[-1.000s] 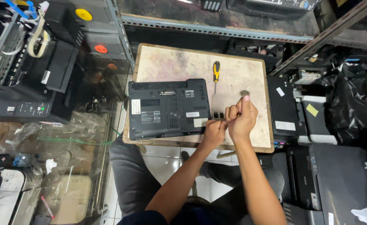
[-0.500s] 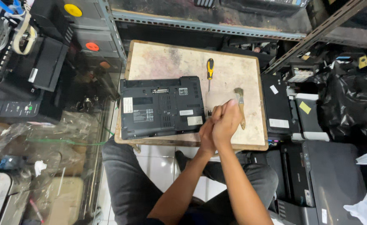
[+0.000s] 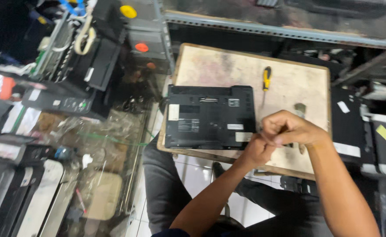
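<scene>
**Hands together at the laptop's corner**

Left hand [image 3: 255, 151] and right hand [image 3: 289, 129] curled together, pinching something too small to tell. Just beside the near right corner of the upturned black laptop [image 3: 208, 116]. Beyond the laptop's right edge, a yellow-handled screwdriver [image 3: 266, 79] on the worn desk [image 3: 228, 66].

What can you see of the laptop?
The laptop is black, matte plastic by the look, closed and lying flat, underside up, on the left part of a worn wooden board. Its base shows pale stickers, a vent strip along the far edge and panel seams. Its near left corner hangs slightly over the board's edge. The left hand is at its near right corner; actual contact is unclear from the blur.
</scene>
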